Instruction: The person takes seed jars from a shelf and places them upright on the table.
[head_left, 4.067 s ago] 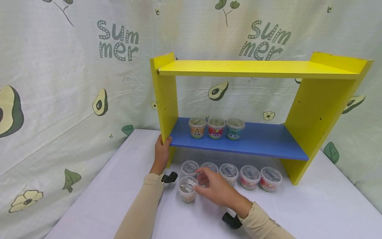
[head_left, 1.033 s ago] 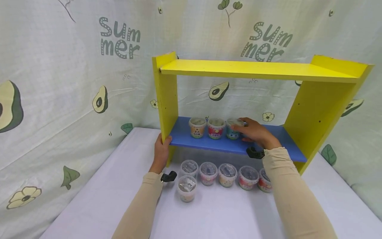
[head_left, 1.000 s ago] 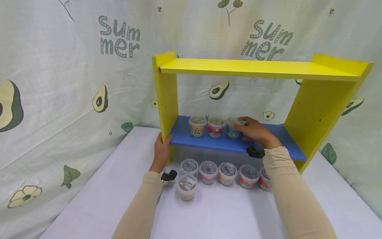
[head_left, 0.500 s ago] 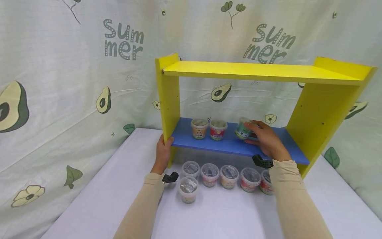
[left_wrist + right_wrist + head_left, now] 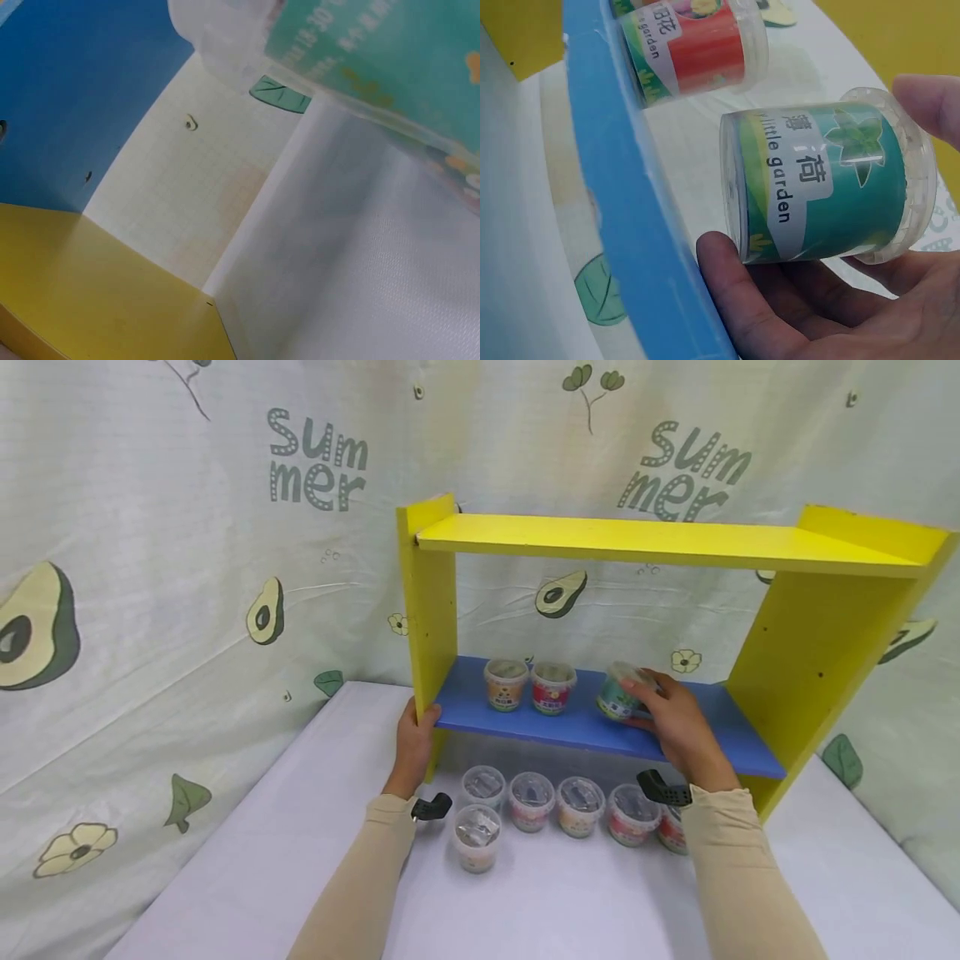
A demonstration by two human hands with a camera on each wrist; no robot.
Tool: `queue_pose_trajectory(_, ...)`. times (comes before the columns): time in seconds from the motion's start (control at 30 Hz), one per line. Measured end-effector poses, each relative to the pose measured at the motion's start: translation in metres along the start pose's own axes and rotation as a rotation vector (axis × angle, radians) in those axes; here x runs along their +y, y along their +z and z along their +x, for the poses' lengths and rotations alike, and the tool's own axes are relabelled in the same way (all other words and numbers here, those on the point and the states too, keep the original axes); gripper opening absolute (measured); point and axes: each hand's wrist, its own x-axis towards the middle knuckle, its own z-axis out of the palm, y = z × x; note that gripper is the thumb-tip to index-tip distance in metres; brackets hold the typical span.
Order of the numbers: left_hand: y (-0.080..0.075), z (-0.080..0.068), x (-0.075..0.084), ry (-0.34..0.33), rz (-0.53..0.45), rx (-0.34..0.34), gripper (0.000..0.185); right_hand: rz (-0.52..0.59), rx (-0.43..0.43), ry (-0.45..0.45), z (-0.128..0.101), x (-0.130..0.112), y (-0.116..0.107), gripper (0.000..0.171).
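My right hand (image 5: 686,727) holds a small lidded plastic cup (image 5: 617,692) with a green label, tilted at the blue shelf board. In the right wrist view that cup (image 5: 817,180) reads "little garden"; the thumb is at its lid rim and fingers lie beneath. Left of it on the board stand an orange-labelled cup (image 5: 505,689) and a red-labelled cup (image 5: 552,693). My left hand (image 5: 412,747) grips the front edge of the shelf unit's left yellow side panel (image 5: 435,635). Mostly hidden from the left wrist view, that hand is near the yellow panel (image 5: 112,285).
Below the board, a row of several lidded cups (image 5: 532,802) stands on the white table (image 5: 555,902), with one cup (image 5: 477,839) in front at the left. The yellow top board (image 5: 630,537) spans above. A printed curtain (image 5: 180,568) hangs behind.
Earlier my right hand was by the cups on the table, then took hold of the green-labelled cup. It has tilted that cup and shifted it right, away from the red-labelled one. My left hand keeps its grip.
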Motion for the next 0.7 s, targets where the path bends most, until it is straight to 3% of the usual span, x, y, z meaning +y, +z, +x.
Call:
queue_pose_trajectory(0.4, 0.001, 0.000, 0.004, 0.010, -0.013, -0.008, 0.043, 0.057, 0.008, -0.097, -0.014, 0.002, 0.007, 0.082)
queue_pose_trajectory(0.57, -0.001, 0.001, 0.007, -0.022, -0.002, -0.022, 0.046, 0.060, 0.011, -0.137, -0.022, -0.002, 0.012, 0.077)
queue_pose_trajectory(0.7, -0.002, -0.006, 0.022, -0.040, 0.015, -0.038, 0.045, 0.052, 0.009, -0.177, -0.033, -0.001, 0.014, 0.070)
